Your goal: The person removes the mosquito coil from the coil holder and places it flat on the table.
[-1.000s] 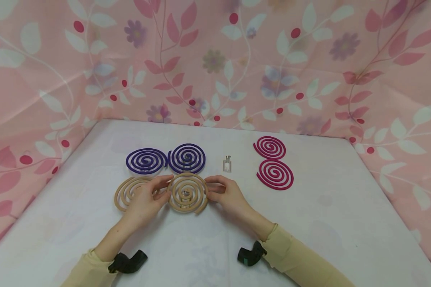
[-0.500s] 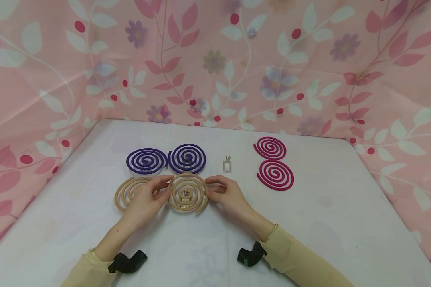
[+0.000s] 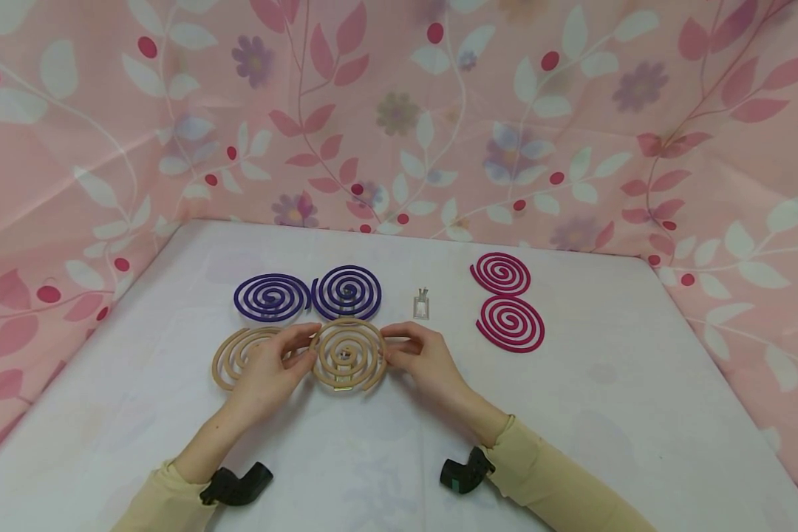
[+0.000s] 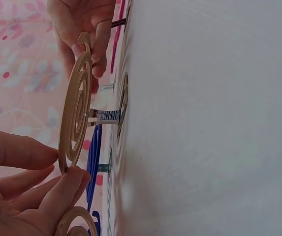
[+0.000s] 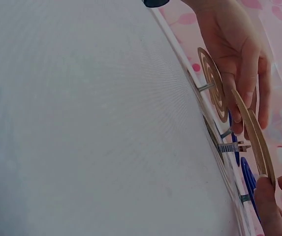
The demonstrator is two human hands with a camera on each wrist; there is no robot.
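Observation:
A tan mosquito coil [image 3: 331,362] is held level between my two hands, above a small metal stand [image 4: 109,116]. My left hand [image 3: 269,373] pinches its left edge between thumb and fingers. At the opposite edge, my right hand [image 3: 432,362] pinches it the same way. The stand's upright prongs come up close under the coil's centre; whether they touch it I cannot tell. A second tan coil [image 3: 224,360] sits to the left, partly hidden by my left hand, and the right wrist view shows it raised on a stand.
Two purple coils [image 3: 273,298] sit side by side just behind, on stands. A lone metal stand [image 3: 422,306] is on the white tabletop [image 3: 399,458] beyond my right hand. Two magenta coils [image 3: 508,323] lie farther right. Floral pink cloth [image 3: 399,111] surrounds the table.
The tan coil has shifted slightly up in the head view, with more of the stand's base showing below its middle. My right hand has moved slightly with it; both hands keep their hold.

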